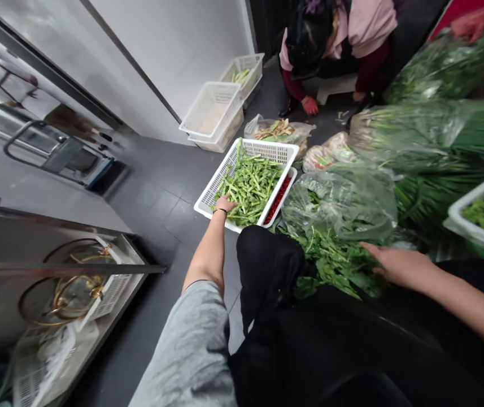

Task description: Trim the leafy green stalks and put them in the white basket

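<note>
My left hand point(226, 203) reaches into a white slotted basket point(212, 190) on the floor, fingers curled down on the cut green stems point(252, 186) heaped in it. My right hand point(394, 263) lies on a loose pile of leafy greens point(330, 261) in front of my knees, fingers stretched out flat. A clear plastic bag point(343, 200) with more greens sits just behind that pile. Whether the left fingers grip any stems is hidden.
Another person in pink crouches at the back, one hand point(310, 105) on the floor. Empty white baskets point(212, 110) stand by the wall. Bagged long greens point(428, 133) pile up right; another basket point(479, 217) far right. A metal rack point(55, 265) stands left.
</note>
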The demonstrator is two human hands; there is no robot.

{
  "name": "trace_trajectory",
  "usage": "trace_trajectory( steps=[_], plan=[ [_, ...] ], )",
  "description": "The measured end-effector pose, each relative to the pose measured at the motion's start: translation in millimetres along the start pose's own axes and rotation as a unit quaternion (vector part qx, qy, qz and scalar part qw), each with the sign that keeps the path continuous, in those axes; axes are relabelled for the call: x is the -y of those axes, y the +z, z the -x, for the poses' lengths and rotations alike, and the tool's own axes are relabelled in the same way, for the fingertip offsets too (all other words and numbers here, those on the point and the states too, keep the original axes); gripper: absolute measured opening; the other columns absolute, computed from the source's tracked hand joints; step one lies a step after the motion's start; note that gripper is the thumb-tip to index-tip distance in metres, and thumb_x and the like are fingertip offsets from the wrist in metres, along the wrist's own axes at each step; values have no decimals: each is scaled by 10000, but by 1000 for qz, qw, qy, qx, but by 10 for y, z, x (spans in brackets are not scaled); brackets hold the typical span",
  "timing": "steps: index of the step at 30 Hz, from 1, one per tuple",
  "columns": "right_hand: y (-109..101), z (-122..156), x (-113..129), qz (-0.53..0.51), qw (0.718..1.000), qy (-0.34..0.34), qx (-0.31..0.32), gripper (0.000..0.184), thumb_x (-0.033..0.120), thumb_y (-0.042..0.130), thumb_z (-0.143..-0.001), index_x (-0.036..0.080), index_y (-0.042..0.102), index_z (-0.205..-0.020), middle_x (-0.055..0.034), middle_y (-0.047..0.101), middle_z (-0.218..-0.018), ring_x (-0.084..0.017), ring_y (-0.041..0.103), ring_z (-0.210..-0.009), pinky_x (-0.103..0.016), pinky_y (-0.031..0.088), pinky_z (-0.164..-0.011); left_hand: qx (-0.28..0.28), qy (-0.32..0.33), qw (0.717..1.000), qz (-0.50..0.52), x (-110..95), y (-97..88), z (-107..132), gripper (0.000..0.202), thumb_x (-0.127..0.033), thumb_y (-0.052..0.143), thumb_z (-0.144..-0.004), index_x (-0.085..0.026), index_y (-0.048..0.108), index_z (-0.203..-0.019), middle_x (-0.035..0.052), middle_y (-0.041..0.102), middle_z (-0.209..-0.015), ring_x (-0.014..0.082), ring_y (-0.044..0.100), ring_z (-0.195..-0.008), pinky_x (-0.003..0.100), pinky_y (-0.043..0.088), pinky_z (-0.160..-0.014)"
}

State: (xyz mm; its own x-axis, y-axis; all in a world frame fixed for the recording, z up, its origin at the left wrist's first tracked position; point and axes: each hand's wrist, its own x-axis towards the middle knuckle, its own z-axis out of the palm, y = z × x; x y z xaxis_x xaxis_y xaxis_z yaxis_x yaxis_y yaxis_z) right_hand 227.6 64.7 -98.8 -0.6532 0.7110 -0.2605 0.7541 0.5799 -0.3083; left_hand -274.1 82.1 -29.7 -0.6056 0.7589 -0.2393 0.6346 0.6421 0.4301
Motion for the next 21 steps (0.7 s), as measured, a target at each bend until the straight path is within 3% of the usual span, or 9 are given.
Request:
trace_trajectory(
  steps=[3, 6, 9, 12, 17, 21],
  plan=[
    [-298, -426, 220, 42, 999, -26, -5, 458, 310, 480, -828, 180, 567, -1258, -188, 676, -1068, -316, 684, -785, -357, 498, -566, 43, 15, 999, -24, 100, 255, -190, 878, -374, 834, -523, -173, 498, -1309, 179, 497, -1339, 291, 481, -1220, 333, 358, -996],
    [-432, -812, 340, 27, 996, -72, 44, 434, 301, 412, -850, 180, 587, -1228, -156, 671, -1104, -295, 688, -823, -392, 536, -668, 66, 51, 994, -68, 60, 689, -456, 974, -422, 806, -562, -244, 363, -1411, 161, 315, -1477, 320, 364, -1314, 379, 312, -1046],
    [-333, -983, 222, -25, 993, -81, 79, 424, 306, 398, -855, 202, 608, -1208, -138, 679, -1097, -281, 690, -857, -386, 551, -701, 61, 96, 981, -157, -94, 1115, -817, 860, -514, 631, -735, -294, 228, -1463, 117, 220, -1524, 355, 185, -1388, 498, 250, -1074],
    [-122, -967, 23, -69, 994, -27, 86, 407, 329, 409, -839, 242, 646, -1158, -120, 676, -1110, -296, 690, -862, -410, 565, -701, 43, 129, 975, -178, -347, 1408, -1213, 690, -552, 434, -841, -349, 204, -1460, 62, 184, -1542, 348, 72, -1409, 589, 248, -1043],
    [211, -899, -48, -115, 979, 4, 170, 408, 267, 412, -786, 228, 697, -1076, -133, 693, -1051, -315, 684, -874, -430, 577, -717, 25, 138, 976, -168, -860, 1625, -1753, 576, -536, 384, -866, -389, 299, -1417, 41, 208, -1530, 359, 153, -1373, 684, 249, -973],
    [378, -913, 53, -138, 972, -16, 191, 410, 240, 422, -783, 269, 691, -1091, -113, 696, -1053, -298, 687, -877, -401, 583, -726, 4, 165, 970, -177, -1052, 1577, -2024, 547, -477, 419, -872, -353, 354, -1400, 56, 236, -1516, 352, 124, -1378, 692, 212, -990]
  ],
)
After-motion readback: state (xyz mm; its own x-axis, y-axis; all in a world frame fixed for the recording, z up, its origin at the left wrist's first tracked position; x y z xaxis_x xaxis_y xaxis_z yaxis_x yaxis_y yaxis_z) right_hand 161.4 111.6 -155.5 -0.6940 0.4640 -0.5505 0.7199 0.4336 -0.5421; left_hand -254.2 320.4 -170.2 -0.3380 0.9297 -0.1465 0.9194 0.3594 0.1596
